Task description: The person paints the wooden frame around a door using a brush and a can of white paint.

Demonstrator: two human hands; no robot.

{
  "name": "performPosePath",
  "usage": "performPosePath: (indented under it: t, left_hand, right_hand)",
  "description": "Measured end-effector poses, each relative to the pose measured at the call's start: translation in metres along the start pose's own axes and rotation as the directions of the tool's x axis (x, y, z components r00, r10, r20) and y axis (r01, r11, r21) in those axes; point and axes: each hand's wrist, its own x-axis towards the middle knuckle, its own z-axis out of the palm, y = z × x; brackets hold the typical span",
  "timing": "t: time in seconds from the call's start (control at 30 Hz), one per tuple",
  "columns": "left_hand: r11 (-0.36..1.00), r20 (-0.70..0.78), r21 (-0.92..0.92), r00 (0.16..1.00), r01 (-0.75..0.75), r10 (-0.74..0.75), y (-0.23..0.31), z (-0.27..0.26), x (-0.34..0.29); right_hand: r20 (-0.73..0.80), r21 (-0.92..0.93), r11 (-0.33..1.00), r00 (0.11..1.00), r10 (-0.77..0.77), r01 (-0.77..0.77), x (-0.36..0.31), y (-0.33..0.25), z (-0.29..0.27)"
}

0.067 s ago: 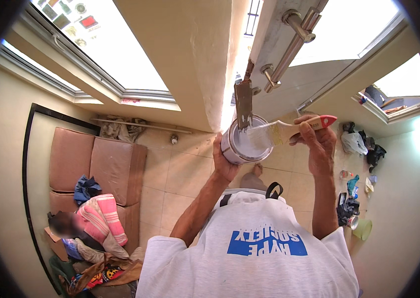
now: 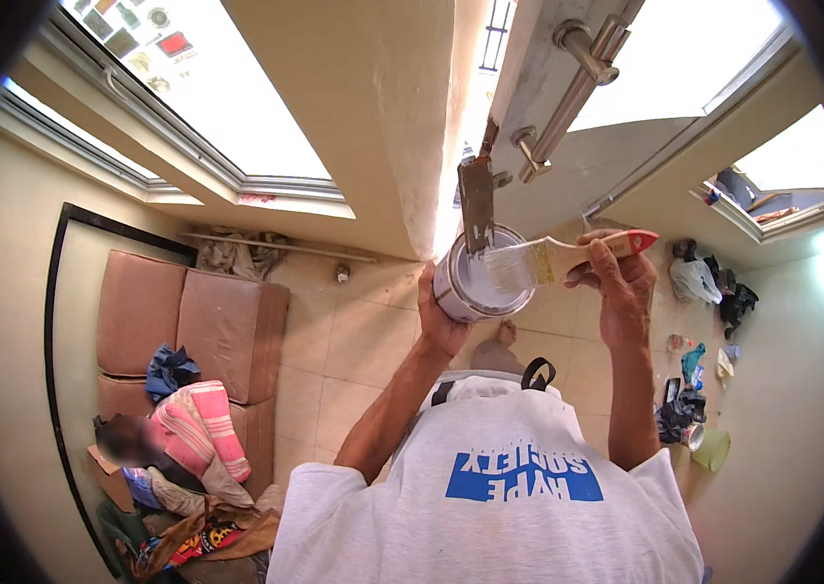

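My left hand [image 2: 444, 316] is wrapped around the side of a paint can [image 2: 460, 304] with whitish paint inside. In my right hand [image 2: 622, 282] I grip a wide paintbrush [image 2: 567, 257] by its pale wooden handle with a red tip. Its bristles, coated in white paint, lie at the can's mouth over the paint; whether they touch the paint I cannot tell. A brown strip with whitish smears [image 2: 476, 200] shows at the can's far rim, beside the door edge; I cannot make out exactly what it is.
Ahead stands a door with a metal bar handle [image 2: 567, 102], next to a cream wall edge [image 2: 421, 117]. At left is a brown sofa [image 2: 227, 331] with clothes and a pink striped cloth [image 2: 200, 428]; a person seems to be there. Bags [image 2: 694, 279] and a green bucket [image 2: 713, 451] lie at right.
The brush and my right hand have shifted very slightly, the handle tip a little lower and to the left. The can and my left hand look unmoved.
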Motion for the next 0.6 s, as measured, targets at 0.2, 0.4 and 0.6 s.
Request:
performPosePath:
  t: [0.2, 0.4, 0.6]
  left_hand:
    - [0.992, -0.021, 0.094, 0.997, -0.078, 0.080, -0.002, 0.006, 0.002]
    - [0.983, -0.131, 0.154, 0.984, -0.099, 0.119, -0.002, -0.007, 0.006]
    - [0.982, -0.066, 0.162, 0.992, -0.099, 0.111, -0.003, 0.005, 0.008]
  right_hand:
    - [-0.124, 0.234, 0.961, 0.976, 0.179, -0.147, -0.015, 0.042, -0.002]
    - [-0.138, 0.295, 0.950, 0.979, 0.152, -0.106, -0.027, 0.058, -0.005]
    - [-0.116, 0.446, 0.881, 0.965, 0.235, -0.161, -0.035, 0.053, 0.008]
